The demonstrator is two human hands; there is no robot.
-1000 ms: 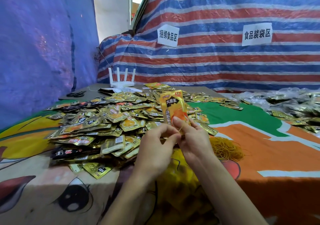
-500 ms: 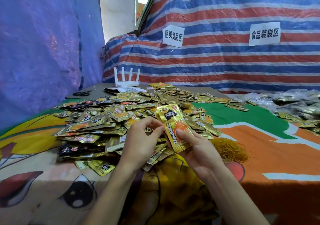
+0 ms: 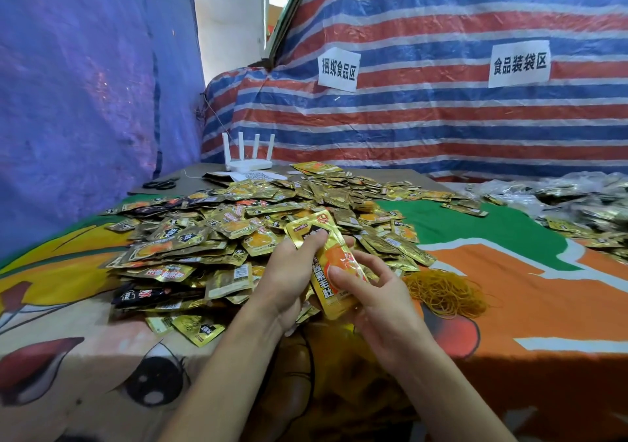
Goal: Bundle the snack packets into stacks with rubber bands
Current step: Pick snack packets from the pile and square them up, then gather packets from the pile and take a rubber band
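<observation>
Two hands, one heap of packets (image 3: 204, 237) on the bench (image 3: 530, 299), one rubber-band pile (image 3: 441, 292) at right. Our left hand (image 3: 289, 271) and right hand (image 3: 380, 299) both grip one gold packet (image 3: 339, 261) between them.

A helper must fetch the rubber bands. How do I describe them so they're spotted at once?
Find the heap of gold snack packets on the cartoon-print cover. Right of its near edge, beside the right hand, the rubber bands lie on the orange patch. They are a tangle of yellow loops, not flat foil.
</observation>
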